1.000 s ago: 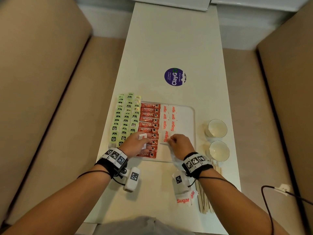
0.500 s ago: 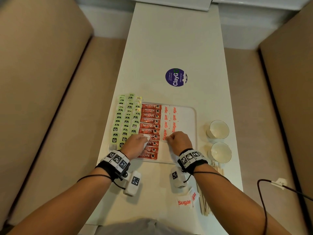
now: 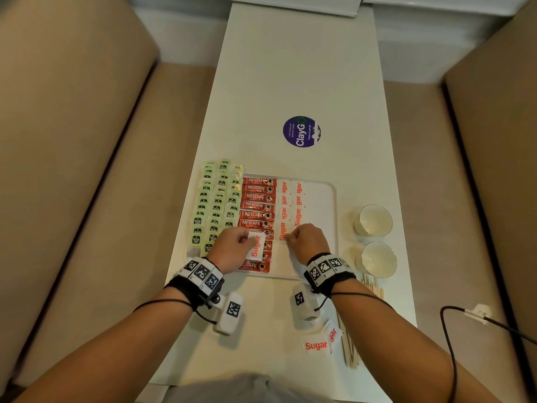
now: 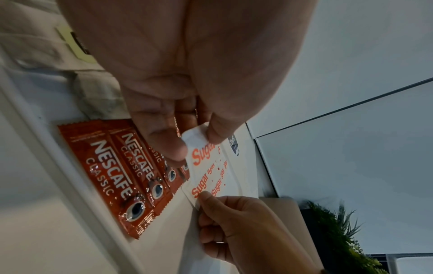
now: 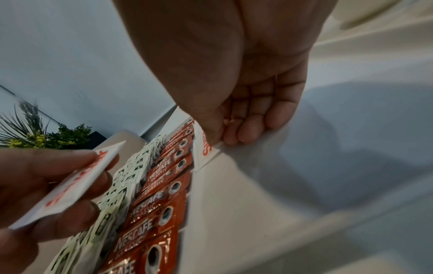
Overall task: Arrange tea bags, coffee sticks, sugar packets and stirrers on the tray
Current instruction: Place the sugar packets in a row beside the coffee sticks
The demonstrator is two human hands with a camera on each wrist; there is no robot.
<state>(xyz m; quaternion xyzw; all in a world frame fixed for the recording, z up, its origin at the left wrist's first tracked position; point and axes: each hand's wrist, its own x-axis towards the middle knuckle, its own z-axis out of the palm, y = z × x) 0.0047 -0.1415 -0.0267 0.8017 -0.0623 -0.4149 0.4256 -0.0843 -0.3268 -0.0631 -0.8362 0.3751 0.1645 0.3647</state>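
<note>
A white tray holds a column of red coffee sticks and two columns of white sugar packets. Green tea bags lie in rows along its left side. My left hand hovers over the coffee sticks and pinches a loose sugar packet between thumb and fingers. My right hand pinches the near corner of the nearest sugar packet lying in the left sugar column. Wooden stirrers lie on the table near my right forearm.
Two more sugar packets lie on the table close to me. Two white cups stand right of the tray. A round purple sticker marks the table further away. Beige sofa cushions flank the table; a black cable runs at right.
Both hands shifted slightly forward over the tray. The left hand turned its sugar packet so the print shows. The right hand stays on the placed packet.
</note>
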